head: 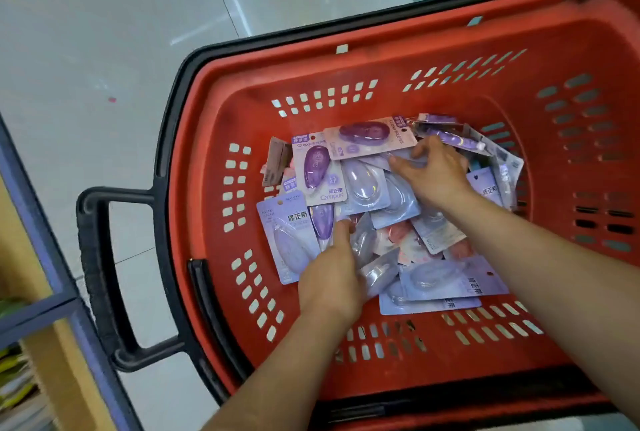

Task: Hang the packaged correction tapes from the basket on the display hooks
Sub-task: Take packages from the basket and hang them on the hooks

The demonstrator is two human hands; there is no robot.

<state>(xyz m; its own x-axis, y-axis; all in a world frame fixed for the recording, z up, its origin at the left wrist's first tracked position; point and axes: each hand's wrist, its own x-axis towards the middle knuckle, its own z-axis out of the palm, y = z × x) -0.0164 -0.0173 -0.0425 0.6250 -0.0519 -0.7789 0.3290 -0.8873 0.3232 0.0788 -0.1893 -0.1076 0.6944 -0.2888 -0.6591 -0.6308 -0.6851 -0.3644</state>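
Down inside the red basket (pixel 381 60), on its floor, lies a loose heap of correction tape packs (pixel 384 209), mostly lilac cards with clear blisters and some pink ones among them. Toward the basket's left wall, one pale card (pixel 317 167) holds a purple dispenser and reads "Campus" at top and bottom. Beside it, nearer the front wall, a lilac card (pixel 287 240) is printed 修正带. The same characters show on cards by the right wall and along the front of the heap. Against the back wall a pink card (pixel 367 136) with a purple dispenser lies sideways, its small print too blurred to read.

Both hands are in the heap. The left hand (pixel 332 278) has its thumb on top of the packs and its fingers dug in among them, curled round a clear blister. The right hand (pixel 436 174) is at the back of the heap, fingers bent over the packs; whether it holds one I cannot tell.

Outside the basket's left wall sticks out a black handle (pixel 100 274), over grey floor tiles (pixel 104 32).
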